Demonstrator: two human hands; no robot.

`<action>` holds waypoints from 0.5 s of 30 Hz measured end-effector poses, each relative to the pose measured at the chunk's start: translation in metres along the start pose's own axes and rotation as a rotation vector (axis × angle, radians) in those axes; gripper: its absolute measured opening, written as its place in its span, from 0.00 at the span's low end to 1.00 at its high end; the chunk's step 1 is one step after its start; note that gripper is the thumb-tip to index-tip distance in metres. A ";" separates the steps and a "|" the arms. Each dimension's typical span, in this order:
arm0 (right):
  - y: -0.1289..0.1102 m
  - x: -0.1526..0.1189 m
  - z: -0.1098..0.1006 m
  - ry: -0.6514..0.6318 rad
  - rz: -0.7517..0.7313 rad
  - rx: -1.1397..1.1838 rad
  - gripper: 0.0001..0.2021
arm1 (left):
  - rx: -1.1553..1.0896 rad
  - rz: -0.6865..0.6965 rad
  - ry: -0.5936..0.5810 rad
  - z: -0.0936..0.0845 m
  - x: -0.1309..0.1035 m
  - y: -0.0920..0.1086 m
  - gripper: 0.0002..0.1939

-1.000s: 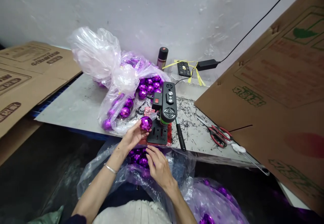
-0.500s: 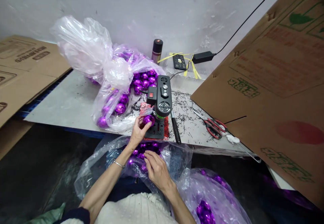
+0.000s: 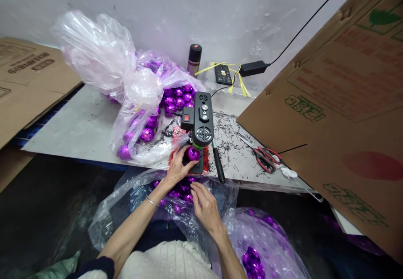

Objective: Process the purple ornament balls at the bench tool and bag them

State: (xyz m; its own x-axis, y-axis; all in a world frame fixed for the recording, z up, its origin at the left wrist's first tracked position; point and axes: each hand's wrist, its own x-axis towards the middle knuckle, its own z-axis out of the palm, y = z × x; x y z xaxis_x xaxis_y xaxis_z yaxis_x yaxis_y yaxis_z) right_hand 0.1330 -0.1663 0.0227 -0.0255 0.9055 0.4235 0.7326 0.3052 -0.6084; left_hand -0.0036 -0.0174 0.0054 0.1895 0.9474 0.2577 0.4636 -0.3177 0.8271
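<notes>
A shiny purple faceted ball ornament sits between the thumb and fingers of my left hand. It is just below the head of a small black bench drill press, over the slotted base plate. Whether the ball touches the drill is hidden. My right hand hovers to the right of more purple balls, which lie in an open clear plastic bag below the table edge. Its fingers are loosely bent with the thumb apart, and I see nothing in them. The press's black-gripped lever points down toward me.
A knotted plastic bag of purple balls stands left of the press. Black shavings litter the table. Red-handled scissors lie beside a big carton. Behind are a spray can and a power adapter.
My left hand has carried the ball slightly right, under the drill head. My right hand has shifted a little right and down, over the bag's edge. The camera view has tilted slightly.
</notes>
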 end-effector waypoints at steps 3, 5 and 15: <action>0.001 0.002 -0.002 0.006 0.014 0.014 0.18 | 0.000 -0.001 -0.007 0.003 -0.003 -0.002 0.32; 0.001 0.004 -0.005 0.019 0.016 0.014 0.17 | -0.004 -0.011 0.003 0.003 -0.004 -0.003 0.31; -0.007 0.080 -0.053 0.620 -0.166 -0.141 0.30 | -0.080 -0.013 0.009 0.002 0.005 -0.001 0.31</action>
State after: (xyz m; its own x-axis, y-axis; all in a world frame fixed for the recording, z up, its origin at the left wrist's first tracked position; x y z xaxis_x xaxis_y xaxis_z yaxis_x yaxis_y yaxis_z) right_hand 0.1621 -0.1118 0.0962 0.2200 0.4996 0.8378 0.8359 0.3463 -0.4260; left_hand -0.0012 -0.0127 0.0047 0.1766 0.9518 0.2509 0.3956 -0.3020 0.8673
